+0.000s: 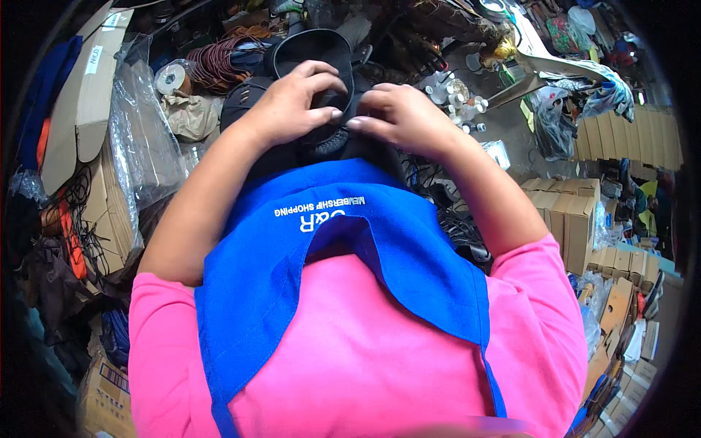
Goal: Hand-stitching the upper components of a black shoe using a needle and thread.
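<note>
A black boot (312,48), probably leather, lies across my lap with its wide round opening at the far end. Coarse stitching runs along its curved near edge (326,141). My left hand (301,104) is bent over the boot from the left, fingers curled at the opening and thumb against the dark material. Close by on the right, my right hand (398,117) has its fingers curled in and its thumb pointing toward the left thumb. Whatever sits between the right fingertips is too small to make out. A blue apron (255,270) covers my lap.
At the far left are a coil of reddish-brown cord (219,64), a spool (172,77) and a crumpled beige cloth (191,115). Small bottles (456,95) stand beyond my right hand. Cardboard boxes (562,212) are stacked on the right. Cardboard sheets (84,95) lean on the left.
</note>
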The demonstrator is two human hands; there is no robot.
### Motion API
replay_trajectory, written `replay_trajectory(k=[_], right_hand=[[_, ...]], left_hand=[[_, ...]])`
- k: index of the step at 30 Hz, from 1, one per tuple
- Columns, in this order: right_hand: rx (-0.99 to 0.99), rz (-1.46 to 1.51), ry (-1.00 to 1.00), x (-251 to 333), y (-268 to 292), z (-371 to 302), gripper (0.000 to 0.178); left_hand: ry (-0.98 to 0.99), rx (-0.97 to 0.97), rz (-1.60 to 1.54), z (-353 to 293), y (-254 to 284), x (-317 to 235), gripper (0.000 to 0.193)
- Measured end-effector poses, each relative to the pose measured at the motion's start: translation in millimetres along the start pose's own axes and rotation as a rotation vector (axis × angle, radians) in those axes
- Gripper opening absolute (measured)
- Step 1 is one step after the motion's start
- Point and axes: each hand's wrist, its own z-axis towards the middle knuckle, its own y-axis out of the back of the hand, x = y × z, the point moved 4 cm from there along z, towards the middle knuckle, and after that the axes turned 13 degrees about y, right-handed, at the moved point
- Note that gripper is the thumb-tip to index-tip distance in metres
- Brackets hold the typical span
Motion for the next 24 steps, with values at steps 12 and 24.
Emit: replay_trajectory(k=[12,24], right_hand=[[0.081,0.105,0.086,5,-14,-16,0.025],[-0.110,0.047,-0.001,-1,-5,-26,0.022]], left_hand=[[0.033,0.126,-0.052,14,-5,12,0.031],[0.104,0.298,-0.096,30,-1,12,0.017]])
